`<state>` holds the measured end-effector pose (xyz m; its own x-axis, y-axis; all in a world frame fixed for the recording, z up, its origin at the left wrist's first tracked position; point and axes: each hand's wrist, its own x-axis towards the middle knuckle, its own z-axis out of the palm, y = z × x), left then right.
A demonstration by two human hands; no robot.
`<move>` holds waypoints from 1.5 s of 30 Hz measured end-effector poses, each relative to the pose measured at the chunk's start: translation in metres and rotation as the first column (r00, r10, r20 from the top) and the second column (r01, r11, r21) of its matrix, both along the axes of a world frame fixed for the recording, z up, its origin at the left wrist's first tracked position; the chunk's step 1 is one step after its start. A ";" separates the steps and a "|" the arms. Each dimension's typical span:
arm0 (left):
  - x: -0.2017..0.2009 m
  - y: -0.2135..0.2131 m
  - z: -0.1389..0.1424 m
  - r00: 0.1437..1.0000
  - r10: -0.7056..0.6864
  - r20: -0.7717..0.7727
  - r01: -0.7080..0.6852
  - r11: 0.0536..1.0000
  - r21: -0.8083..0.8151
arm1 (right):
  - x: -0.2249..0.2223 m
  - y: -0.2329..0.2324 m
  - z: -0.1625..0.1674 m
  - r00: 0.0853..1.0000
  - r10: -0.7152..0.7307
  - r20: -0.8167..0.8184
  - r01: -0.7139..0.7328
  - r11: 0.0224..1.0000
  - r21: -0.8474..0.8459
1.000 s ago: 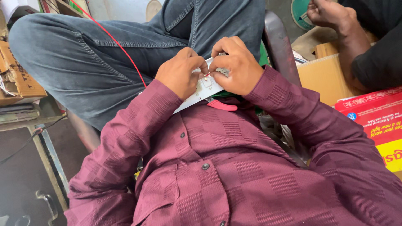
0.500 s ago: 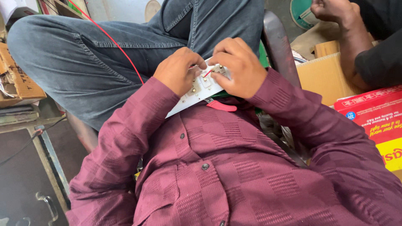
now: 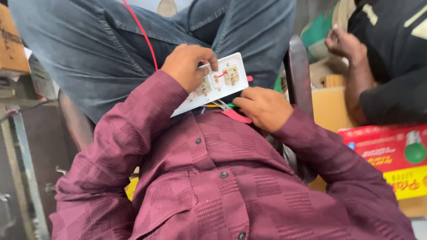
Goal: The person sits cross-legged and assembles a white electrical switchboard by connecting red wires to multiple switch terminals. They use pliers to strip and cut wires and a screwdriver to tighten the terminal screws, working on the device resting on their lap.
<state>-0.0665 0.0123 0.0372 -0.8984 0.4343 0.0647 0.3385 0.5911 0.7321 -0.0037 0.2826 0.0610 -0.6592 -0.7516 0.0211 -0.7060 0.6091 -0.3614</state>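
At the far left edge of the frame stands a metal frame (image 3: 20, 146), with a brown cardboard box (image 3: 12, 42) in the upper left corner. Across the top spread the person's crossed legs in blue jeans (image 3: 89, 49), and a thin red wire (image 3: 143, 33) runs down over them from the top edge toward the centre.

Just left of centre, in the upper half, the left hand (image 3: 187, 64) grips a white rectangular switch board (image 3: 215, 84), its fingers curled over the board's upper edge and pressed against it (the thumb is hidden behind the hand). The board lies tilted, its right end higher, resting between the lap and the chest; small brass-coloured terminals and a short red lead show on its face.

Right of centre, the right hand (image 3: 262, 106) sits just below the board's right end, fingers closed around the red handle (image 3: 235, 115) of a small tool whose metal tip reaches under the board.

The lower half is filled by a maroon buttoned shirt (image 3: 222, 186).

In the upper right, another person in a dark top raises a hand (image 3: 344, 42) (what it grips cannot be told). Lower right lies a red and yellow carton (image 3: 391, 155), above a tan cardboard box (image 3: 329, 106).
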 end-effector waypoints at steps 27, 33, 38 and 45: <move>-0.020 0.021 -0.012 0.989 -0.002 0.150 -0.008 0.998 0.069 | -0.032 -0.017 0.129 0.883 0.026 -0.468 -0.081 0.992 -0.097; -0.020 0.020 -0.016 0.991 0.003 0.136 -0.011 0.998 0.058 | -0.042 -0.041 0.148 0.868 0.265 -0.420 -0.237 0.964 0.119; -0.019 0.020 -0.018 0.994 -0.004 0.106 -0.005 0.997 0.080 | -0.046 -0.050 0.159 0.872 0.319 -0.371 -0.169 0.908 0.383; -0.022 0.022 -0.020 0.988 0.009 0.151 -0.016 0.999 0.045 | -0.058 -0.059 0.162 0.840 0.371 -0.396 -0.269 0.919 0.289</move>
<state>-0.0884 0.0341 0.0169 -0.9049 0.4225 -0.0525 0.2145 0.5589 0.8010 -0.0621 0.2232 0.2230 -0.3414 -0.9379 0.0617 -0.9274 0.3468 0.1405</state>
